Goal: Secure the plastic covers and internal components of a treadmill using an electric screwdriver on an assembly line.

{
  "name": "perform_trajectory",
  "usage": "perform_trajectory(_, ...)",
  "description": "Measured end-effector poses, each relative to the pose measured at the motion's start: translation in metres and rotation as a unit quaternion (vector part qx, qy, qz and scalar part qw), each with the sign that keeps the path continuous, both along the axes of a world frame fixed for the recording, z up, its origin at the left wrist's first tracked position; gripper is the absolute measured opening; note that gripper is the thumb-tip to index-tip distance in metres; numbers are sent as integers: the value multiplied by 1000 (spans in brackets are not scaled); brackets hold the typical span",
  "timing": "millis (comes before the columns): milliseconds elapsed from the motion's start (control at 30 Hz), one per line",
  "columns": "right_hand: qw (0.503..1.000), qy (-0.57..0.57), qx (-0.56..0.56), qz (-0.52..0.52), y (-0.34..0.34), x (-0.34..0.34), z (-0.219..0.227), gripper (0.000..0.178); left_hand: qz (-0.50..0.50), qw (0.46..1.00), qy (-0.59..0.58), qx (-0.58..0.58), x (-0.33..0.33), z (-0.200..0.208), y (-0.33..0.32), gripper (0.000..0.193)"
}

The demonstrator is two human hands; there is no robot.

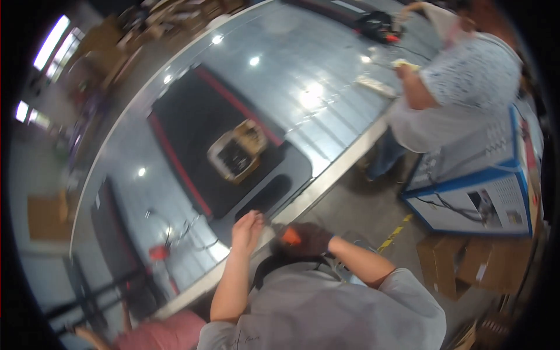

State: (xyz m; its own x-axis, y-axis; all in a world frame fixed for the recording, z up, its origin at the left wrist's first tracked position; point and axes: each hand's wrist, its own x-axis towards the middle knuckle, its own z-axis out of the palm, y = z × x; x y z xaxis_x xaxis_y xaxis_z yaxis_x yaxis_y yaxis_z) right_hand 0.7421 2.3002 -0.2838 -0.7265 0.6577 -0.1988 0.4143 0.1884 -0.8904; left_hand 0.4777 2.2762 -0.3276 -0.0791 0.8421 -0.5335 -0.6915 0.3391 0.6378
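My left hand [247,230] is bare and held just over the table's near edge, its fingertips pinched together. Whatever may be between them is too small and blurred to make out. To its right, my right hand [314,238] wears a dark glove and is wrapped around an orange-and-dark tool [290,235], whose kind is blurred. Beyond both hands lies a long black panel [192,125] with red stripes and a grey end with a dark oval inset [265,195]. On the panel sits an open cardboard box [234,158] holding small black parts.
The shiny metal table [280,52] has a pale rim. Another person [461,76] works at the right, and a pink sleeve [166,332] shows lower left. A big blue-and-white carton [472,198] and brown boxes [478,262] stand right. Cables and another black panel [119,239] lie left.
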Motion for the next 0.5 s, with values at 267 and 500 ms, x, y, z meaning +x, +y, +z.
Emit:
perform_trajectory(267,987,-130,-38,81,-3,-47,30,47,78,996,-30,22,-30,10,-54,20)
perform_trajectory(500,983,-144,-13,113,-22,-82,22,48,100,994,-10,34,-64,3,-76,21)
